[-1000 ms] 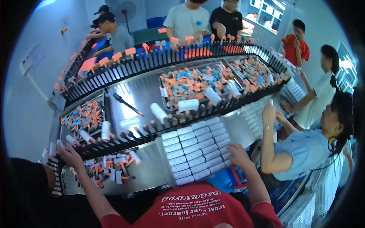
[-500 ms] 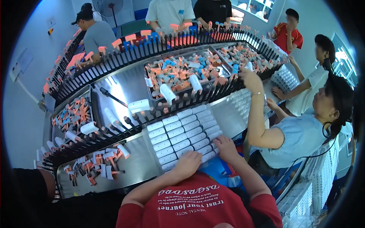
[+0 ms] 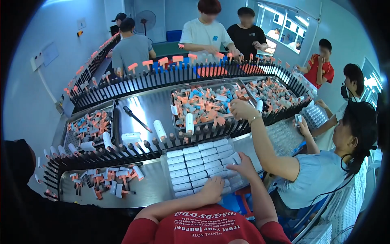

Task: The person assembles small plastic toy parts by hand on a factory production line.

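Observation:
A clear plastic tray (image 3: 165,173) filled with rows of white rounded casings (image 3: 195,169) stands on the metal table in front of me. Over the tray's right side, my right hand (image 3: 245,167) is closed on one white casing (image 3: 234,158), tilted above the others. My left hand (image 3: 213,189) lies over the casings at the near edge, its fingers stretched out and close together. I see nothing held in it, though its underside is hidden.
Black upright pegs (image 3: 178,142) rise behind the tray, some carrying white casings. Orange and grey pieces fill a metal bin (image 3: 174,118); a loose pile (image 3: 113,181) lies left. On my right, a co-worker's arm (image 3: 268,142) reaches across. An empty-celled clear tray (image 3: 284,136) lies beyond.
The view has tilted up and shifted. My right hand, earlier resting on the tray, now has a white casing raised in it. The co-worker's reaching hand has moved lower over the bin.

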The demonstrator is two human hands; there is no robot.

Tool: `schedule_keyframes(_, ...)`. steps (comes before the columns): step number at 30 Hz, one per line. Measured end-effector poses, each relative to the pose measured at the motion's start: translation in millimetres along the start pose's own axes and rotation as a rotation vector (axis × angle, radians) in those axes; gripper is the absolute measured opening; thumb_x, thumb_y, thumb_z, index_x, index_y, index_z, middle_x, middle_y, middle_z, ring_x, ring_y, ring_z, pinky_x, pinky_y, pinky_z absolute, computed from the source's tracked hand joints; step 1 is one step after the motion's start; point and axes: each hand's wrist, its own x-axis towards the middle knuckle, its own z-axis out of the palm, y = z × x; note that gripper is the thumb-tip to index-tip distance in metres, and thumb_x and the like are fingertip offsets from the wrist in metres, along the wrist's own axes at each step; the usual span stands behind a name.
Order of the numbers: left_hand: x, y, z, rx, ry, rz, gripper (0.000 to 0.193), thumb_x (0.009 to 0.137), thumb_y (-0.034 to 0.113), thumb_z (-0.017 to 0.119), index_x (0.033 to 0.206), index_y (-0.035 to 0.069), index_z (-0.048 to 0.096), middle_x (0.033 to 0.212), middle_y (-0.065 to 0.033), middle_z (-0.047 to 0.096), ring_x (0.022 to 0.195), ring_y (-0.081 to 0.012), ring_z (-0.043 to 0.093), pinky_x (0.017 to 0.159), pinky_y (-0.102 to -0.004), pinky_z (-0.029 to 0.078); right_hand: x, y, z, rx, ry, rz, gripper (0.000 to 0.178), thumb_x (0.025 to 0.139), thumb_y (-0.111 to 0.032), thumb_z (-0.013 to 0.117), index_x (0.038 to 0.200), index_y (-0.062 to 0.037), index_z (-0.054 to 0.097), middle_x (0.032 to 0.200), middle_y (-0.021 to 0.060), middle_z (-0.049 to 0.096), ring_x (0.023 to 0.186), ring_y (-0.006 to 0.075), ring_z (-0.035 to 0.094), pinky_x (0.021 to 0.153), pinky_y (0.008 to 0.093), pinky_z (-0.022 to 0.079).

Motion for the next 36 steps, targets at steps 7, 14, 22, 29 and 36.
schedule_keyframes(7, 3.6, -2.6, 22.1, 0.016, 0.033, -0.017, 0.057, 0.057, 0.023, 0.072, 0.102, -0.001, 0.047, 0.095, -0.014, 0.053, 0.089, -0.0275, 0.053, 0.076, -0.035, 0.045, 75.6, -122.4, 12.8, -0.08, 0.353, -0.417, 0.053, 0.067, -0.037, 0.076, 0.098, -0.0022, 0.052, 0.084, 0.0143, 0.062, 0.076, 0.029, 0.061, 0.067, 0.0382, 0.047)
schedule_keyframes(14, 2.5, -20.1, 21.9, -0.227, -0.022, -0.057, 0.046, 0.06, 0.019, 0.07, 0.099, -0.001, 0.054, 0.105, -0.0157, 0.053, 0.101, -0.0321, 0.051, 0.086, -0.0386, 0.046, 133.7, -168.8, 83.4, -0.668, 0.049, -0.488, 0.056, 0.07, -0.047, 0.068, 0.101, -0.0033, 0.052, 0.085, 0.0142, 0.064, 0.081, 0.0298, 0.063, 0.068, 0.0399, 0.05)
schedule_keyframes(22, -16.2, -29.1, 17.1, -0.382, 0.066, -0.027, 0.048, 0.065, 0.019, 0.066, 0.109, 0.005, 0.054, 0.111, -0.017, 0.052, 0.102, -0.0333, 0.052, 0.08, -0.0417, 0.049, 115.1, -191.1, 144.6, -0.57, 0.106, -0.605, 0.046, 0.069, -0.035, 0.072, 0.098, -0.0049, 0.052, 0.086, 0.0126, 0.061, 0.082, 0.0284, 0.061, 0.067, 0.038, 0.049)
schedule_keyframes(29, -53.6, -64.4, -3.2, -0.742, 0.186, -0.165, 0.05, 0.072, 0.018, 0.064, 0.117, 0.003, 0.047, 0.099, -0.0224, 0.061, 0.09, -0.0383, 0.059, 0.08, -0.0429, 0.047, 111.0, -175.8, 196.1, -0.102, 0.181, -0.855, 0.044, 0.076, -0.034, 0.067, 0.105, -0.0046, 0.052, 0.092, 0.0139, 0.061, 0.084, 0.033, 0.059, 0.069, 0.0397, 0.047)
schedule_keyframes(36, -103.3, -85.3, -23.3, -0.745, 0.459, -0.459, 0.048, 0.073, 0.019, 0.065, 0.116, 0.006, 0.05, 0.088, -0.0186, 0.063, 0.08, -0.032, 0.064, 0.07, -0.0386, 0.05, 79.2, -181.2, 215.0, 0.377, 0.04, -0.635, 0.043, 0.079, -0.024, 0.068, 0.111, -0.0025, 0.049, 0.091, 0.0129, 0.062, 0.082, 0.0219, 0.063, 0.07, 0.0313, 0.048)
